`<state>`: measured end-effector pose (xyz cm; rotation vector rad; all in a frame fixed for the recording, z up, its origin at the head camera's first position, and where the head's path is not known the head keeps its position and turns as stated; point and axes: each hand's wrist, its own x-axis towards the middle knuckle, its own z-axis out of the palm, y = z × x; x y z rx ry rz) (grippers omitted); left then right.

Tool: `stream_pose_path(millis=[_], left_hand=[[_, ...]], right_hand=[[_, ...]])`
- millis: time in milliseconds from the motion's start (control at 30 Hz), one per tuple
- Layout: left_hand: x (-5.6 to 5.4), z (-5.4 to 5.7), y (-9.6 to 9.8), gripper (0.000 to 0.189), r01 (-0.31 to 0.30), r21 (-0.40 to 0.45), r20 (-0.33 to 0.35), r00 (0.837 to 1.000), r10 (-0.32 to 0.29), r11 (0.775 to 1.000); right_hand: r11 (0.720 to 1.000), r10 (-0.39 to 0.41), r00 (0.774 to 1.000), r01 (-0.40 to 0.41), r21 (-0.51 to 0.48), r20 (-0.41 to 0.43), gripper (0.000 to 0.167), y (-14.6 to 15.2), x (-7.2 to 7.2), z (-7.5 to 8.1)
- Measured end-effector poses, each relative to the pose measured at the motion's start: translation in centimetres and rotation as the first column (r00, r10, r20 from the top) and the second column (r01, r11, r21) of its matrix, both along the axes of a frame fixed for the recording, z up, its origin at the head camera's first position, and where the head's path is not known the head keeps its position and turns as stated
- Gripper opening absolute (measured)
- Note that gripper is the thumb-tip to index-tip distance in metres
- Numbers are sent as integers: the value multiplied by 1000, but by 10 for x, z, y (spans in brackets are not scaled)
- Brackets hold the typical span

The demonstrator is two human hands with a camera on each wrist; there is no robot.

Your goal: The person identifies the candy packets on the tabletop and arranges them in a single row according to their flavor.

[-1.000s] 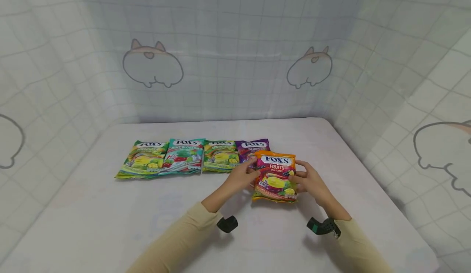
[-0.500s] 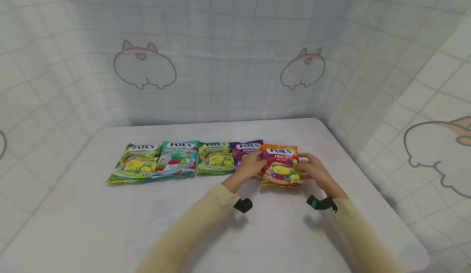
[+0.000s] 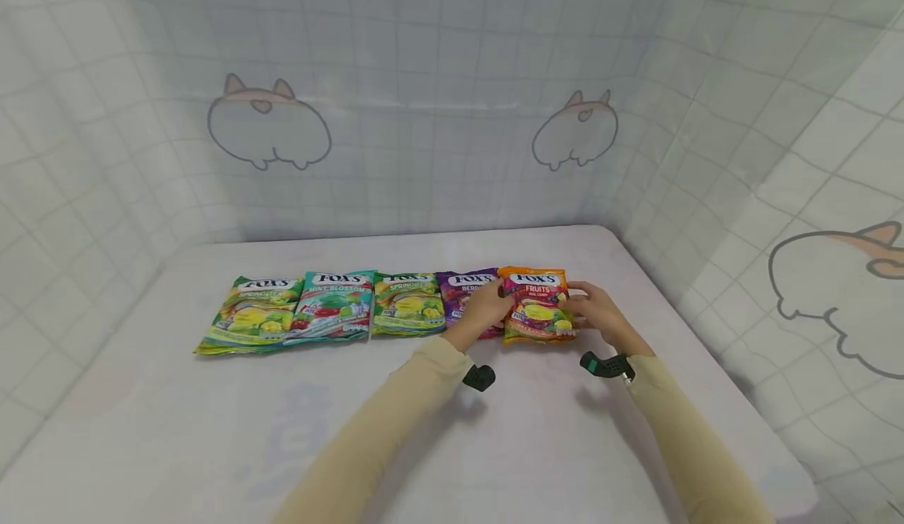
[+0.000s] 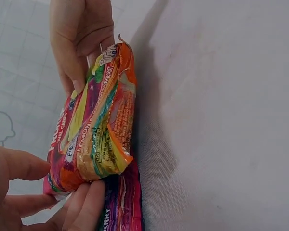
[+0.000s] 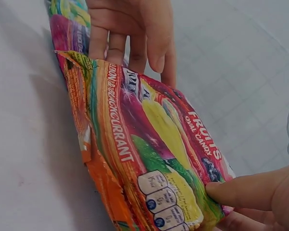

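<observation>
An orange and red bag of fruit candy (image 3: 538,304) is held by its two sides, at the right end of a row of candy bags. My left hand (image 3: 483,311) grips its left edge, thumb on the front and fingers behind in the left wrist view. On the opposite edge my right hand (image 3: 599,314) pinches it, the thumb pressing the printed front in the right wrist view. The bag's lower edge shows a shadow beneath it in both wrist views. A purple berries candy bag (image 3: 452,292) lies just left, partly covered by my left hand.
Farther left in the row lie a green candy bag (image 3: 408,304), a teal mint candy bag (image 3: 334,306) and another green candy bag (image 3: 250,314). The white table (image 3: 395,430) is bordered by grid-patterned cloth (image 3: 395,147) at the back and sides.
Both hands have carried the fruit candy bag away from me and to the right, from overlapping the purple bag to beside it. The view has shifted slightly.
</observation>
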<state>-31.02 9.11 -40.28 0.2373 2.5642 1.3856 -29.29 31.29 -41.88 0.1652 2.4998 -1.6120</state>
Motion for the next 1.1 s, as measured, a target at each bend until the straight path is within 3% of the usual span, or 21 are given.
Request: stream_pose_path(millis=[367,667,933,1100], left_hand=[[-9,-8,2,52,-6,-40,-36,999,4,999],[-5,-1,2,51,22,-39,-40,999,-24,999],[-3,-2,6,31,32,-153,-120,991,-51,988],[-2,-2,8,21,38,-158,-145,988,-61,987]], right_hand=[[998,-23,1000,24,57,-22,56,-2,-22,-5],[995,-75,996,78,67,-40,51,-3,-33,-3],[985,-139,988,145,93,-65,48,-5,-38,-10],[978,-181,981,187,95,-70,48,-8,-39,-15]])
